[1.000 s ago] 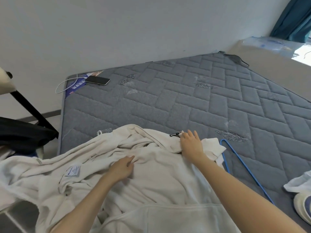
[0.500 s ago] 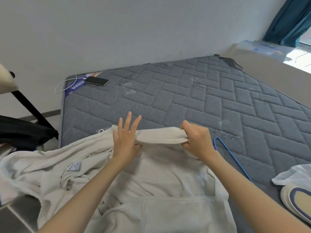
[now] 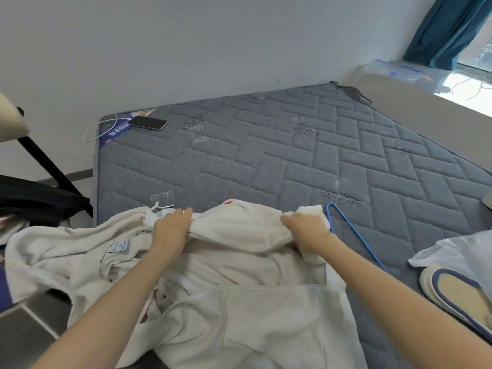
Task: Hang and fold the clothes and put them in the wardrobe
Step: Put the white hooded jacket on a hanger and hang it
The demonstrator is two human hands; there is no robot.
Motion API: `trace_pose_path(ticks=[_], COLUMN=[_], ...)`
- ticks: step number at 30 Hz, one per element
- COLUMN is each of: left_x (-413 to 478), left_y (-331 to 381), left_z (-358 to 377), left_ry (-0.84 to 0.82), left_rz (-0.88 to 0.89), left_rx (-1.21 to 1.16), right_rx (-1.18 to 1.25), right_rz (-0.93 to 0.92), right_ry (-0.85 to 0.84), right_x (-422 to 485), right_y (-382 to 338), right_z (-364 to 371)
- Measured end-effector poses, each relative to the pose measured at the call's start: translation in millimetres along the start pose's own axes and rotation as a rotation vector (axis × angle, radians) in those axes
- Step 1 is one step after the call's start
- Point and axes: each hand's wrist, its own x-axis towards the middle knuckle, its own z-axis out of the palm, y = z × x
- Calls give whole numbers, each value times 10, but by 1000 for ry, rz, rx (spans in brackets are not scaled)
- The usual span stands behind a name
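Since half a second ago the hands have drawn apart along the folded top edge of the cream hoodie (image 3: 239,302), and the left hand's upright, spread fingers have come down onto the cloth.

Head view: the left hand (image 3: 170,227), centre-left of the frame, curls its fingers over the left end of the raised fold and grips it. The right hand (image 3: 306,230), centre-right, has its fingers bunched round the right end of the same fold, with the cloth pulled between the two hands. The hoodie fills the lower middle of the frame, lying on the near edge of the grey quilted mattress (image 3: 266,161); one part trails off to the lower left, and a front pocket panel lies flat at bottom centre. A white care label (image 3: 119,246) shows on the left part, and a drawstring end (image 3: 159,206) lies just above the left hand.

A blue wire hanger (image 3: 354,233) lies on the mattress just right of the right hand, its lower part hidden by the forearm. At the right edge a slipper (image 3: 458,296) lies sole up beside a white plastic bag (image 3: 458,249). In the upper left of the mattress, a dark phone (image 3: 147,123) lies with a white cable (image 3: 93,131) looping off the edge. A black garment (image 3: 40,198) sits at the left edge, and a teal curtain (image 3: 447,30) hangs at upper right.
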Motion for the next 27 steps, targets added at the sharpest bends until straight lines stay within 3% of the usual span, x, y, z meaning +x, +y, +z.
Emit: trace_pose_path(ticks=[3,5,6,7,11,13,17,19,23,27], left_x=[14,-25,-61,-104,-309,-326,-238,-200,-148,-186], left_y=[48,62,70,82,132,125,81,77,42,8], left_z=[-156,-146,-89,-12,318,384,393,376,426,548], left_ry=[163,136,78,-9,-352,-423,-536,-561,-492,-383], left_rz=[-4,41,61,72,80,82,76,33,-52,-102], left_rx=[-27,-27,-38,-54,-120,-204,-388,-501,-698,-661], right_rx=[-65,-167,-188,-169,172,276,75,92,687,763], right_rz=[117,107,108,139,407,386,283,215,178,134], right_ry=[527,740,706,547,-315,-487,-505,-371,12,132], right_x=[25,-60,-128,-184,-462,-514,-250,-70,329,750], right_y=[90,139,143,135,65,18,-36,-146,-514,-729], right_z=[-174,-194,-150,-48,546,630,350,188,-70,-97])
